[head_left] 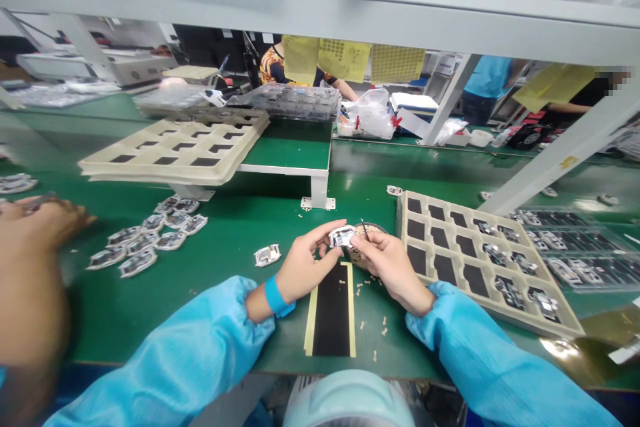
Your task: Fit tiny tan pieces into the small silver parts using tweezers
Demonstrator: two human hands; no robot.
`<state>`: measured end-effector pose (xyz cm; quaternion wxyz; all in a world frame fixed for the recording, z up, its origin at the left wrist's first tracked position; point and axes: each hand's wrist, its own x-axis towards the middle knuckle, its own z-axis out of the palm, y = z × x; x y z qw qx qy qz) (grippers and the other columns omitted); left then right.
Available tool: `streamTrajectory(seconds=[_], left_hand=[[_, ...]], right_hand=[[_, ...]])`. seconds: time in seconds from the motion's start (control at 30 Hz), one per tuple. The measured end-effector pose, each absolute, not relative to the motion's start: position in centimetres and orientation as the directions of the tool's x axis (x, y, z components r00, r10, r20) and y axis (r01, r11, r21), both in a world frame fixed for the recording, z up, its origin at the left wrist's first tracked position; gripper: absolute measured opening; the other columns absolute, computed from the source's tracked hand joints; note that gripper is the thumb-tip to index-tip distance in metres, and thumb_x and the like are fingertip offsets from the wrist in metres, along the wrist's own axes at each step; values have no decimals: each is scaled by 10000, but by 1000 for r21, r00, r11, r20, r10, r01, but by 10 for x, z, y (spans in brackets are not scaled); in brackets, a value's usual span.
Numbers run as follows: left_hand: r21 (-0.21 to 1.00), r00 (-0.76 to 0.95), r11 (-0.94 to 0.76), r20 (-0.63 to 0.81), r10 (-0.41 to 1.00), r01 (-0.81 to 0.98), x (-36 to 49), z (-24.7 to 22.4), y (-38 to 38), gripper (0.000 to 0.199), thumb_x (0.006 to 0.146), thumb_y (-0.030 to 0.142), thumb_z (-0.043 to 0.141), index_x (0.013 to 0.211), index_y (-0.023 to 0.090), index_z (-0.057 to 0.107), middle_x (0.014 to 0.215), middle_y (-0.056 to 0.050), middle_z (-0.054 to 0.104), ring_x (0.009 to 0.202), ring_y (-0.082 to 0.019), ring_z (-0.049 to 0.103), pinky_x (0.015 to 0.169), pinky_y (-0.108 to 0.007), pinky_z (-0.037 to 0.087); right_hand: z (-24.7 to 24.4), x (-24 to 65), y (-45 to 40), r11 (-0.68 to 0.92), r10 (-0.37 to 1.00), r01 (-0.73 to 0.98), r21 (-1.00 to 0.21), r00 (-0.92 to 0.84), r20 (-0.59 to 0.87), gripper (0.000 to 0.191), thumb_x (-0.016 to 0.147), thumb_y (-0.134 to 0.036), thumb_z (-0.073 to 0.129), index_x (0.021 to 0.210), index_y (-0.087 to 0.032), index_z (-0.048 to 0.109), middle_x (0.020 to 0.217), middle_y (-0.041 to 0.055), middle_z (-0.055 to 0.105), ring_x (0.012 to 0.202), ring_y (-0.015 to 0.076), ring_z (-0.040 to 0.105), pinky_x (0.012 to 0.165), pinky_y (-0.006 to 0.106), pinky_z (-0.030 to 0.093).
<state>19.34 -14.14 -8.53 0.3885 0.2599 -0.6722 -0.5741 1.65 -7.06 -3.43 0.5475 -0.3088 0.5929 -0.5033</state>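
Both hands (350, 257) raised, fingertips seemingly pinched together

This is a factory assembly line. A long green workbench (240, 227) runs across the frame under a grey metal shelf frame (320, 13). Beige compartment trays (180, 147) sit at centre left and lower right, small identical parts (145, 240) lie in rows at left, and other workers (490, 80) sit at the upper right.
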Motion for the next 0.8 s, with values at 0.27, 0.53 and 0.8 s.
streamTrajectory(seconds=[0.27,0.53,0.8], left_hand=[[952,-526,297,288,-800,70,193,-86,-141,512,953,317,727,1451,202,696,1161,-65,725,848,-161,595,750,-274,465],[979,-532,179,205,-822,102,191,-87,-144,575,924,358,752,1468,185,686,1217,-98,722,822,-170,572,723,-293,439],[970,-519,239,232,-823,55,191,-85,-140,568,914,360,737,1450,174,701,1163,-87,726,752,-145,470,728,-295,429]], right_hand=[[-37,16,-68,275,-929,141,-951,-215,-301,757,622,-670,908,897,-42,586,638,-38,447,501,-47,349,493,106,237],[-45,14,-69,245,-937,106,-964,-230,-263,764,653,-673,892,983,-34,634,662,-24,481,516,-48,347,502,106,237],[-39,15,-68,294,-922,103,-950,-230,-311,777,625,-709,887,916,-48,600,626,-37,432,507,-37,341,493,121,222]])
